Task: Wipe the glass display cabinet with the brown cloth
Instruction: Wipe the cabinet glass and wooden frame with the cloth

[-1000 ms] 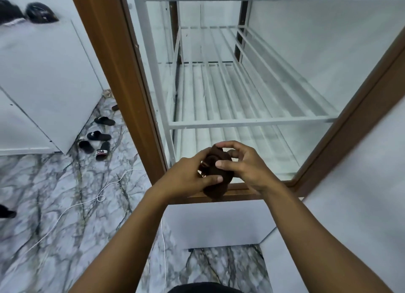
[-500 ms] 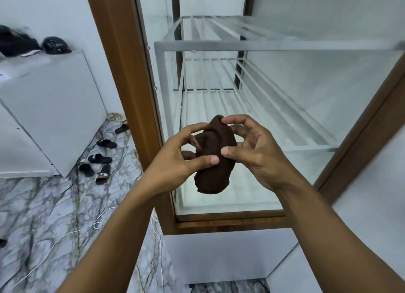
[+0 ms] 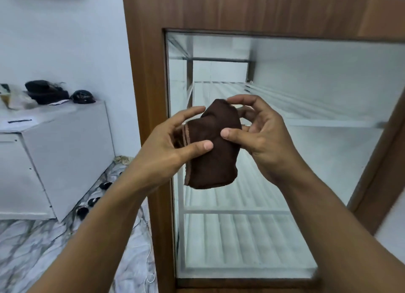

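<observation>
A folded brown cloth [image 3: 213, 154] hangs in the air in front of the glass display cabinet [image 3: 149, 95], which has a wooden frame and a glass pane over white slatted shelves. My left hand [image 3: 166, 146] pinches the cloth's left edge with thumb and fingers. My right hand [image 3: 263, 137] grips its upper right part, thumb on the front. The cloth is not touching the glass.
A white low cabinet [image 3: 59, 152] stands at the left with dark helmets [image 3: 83, 96] and papers on top. Several black sandals [image 3: 94, 201] lie on the marble floor beside it. A thin white cable [image 3: 149, 262] runs along the floor near the cabinet's frame.
Both hands have lifted the cloth higher, from the cabinet's lower frame up to the middle of the pane. The view has tilted up, and the cabinet's top frame has come into sight.
</observation>
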Demonstrator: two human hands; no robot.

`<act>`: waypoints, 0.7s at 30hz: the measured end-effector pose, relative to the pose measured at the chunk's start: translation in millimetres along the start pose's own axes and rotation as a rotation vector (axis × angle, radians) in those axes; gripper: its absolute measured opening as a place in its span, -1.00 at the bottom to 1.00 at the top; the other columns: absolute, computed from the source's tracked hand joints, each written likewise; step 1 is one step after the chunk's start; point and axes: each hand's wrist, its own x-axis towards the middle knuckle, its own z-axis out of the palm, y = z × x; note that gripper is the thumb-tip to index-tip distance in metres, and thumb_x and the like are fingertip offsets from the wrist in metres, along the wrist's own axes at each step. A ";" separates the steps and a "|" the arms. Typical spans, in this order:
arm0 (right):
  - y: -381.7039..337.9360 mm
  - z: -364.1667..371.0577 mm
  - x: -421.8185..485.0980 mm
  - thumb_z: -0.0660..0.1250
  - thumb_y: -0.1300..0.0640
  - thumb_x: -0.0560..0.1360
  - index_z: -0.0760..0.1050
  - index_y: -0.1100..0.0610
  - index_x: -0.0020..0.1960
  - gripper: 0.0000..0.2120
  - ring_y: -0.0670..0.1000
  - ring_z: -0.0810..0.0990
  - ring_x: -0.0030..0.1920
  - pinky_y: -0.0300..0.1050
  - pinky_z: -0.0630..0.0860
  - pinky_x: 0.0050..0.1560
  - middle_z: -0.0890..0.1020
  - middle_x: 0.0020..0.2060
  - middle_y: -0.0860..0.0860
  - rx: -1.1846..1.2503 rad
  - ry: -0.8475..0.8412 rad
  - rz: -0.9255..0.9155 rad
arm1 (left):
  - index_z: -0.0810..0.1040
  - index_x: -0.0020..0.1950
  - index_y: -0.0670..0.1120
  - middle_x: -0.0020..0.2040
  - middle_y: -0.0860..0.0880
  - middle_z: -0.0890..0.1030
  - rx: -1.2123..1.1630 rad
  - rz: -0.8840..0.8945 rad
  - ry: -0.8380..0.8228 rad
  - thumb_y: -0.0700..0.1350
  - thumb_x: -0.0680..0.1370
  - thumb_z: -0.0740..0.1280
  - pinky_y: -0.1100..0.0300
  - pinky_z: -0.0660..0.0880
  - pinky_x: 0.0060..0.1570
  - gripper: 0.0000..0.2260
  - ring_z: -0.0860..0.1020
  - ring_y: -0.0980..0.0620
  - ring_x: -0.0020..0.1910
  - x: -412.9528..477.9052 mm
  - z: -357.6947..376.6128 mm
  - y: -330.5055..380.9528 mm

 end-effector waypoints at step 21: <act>-12.4 9.1 -3.5 0.47 0.47 0.42 0.50 -0.03 0.14 -0.51 0.02 0.73 -0.13 -0.14 0.62 -0.14 0.59 -0.02 0.03 -0.148 0.104 -0.026 | 0.53 0.34 0.13 -0.11 -0.02 0.72 -0.331 0.054 0.127 -0.11 0.42 0.44 0.24 0.61 -0.02 -0.51 0.69 0.03 0.03 5.3 3.8 12.3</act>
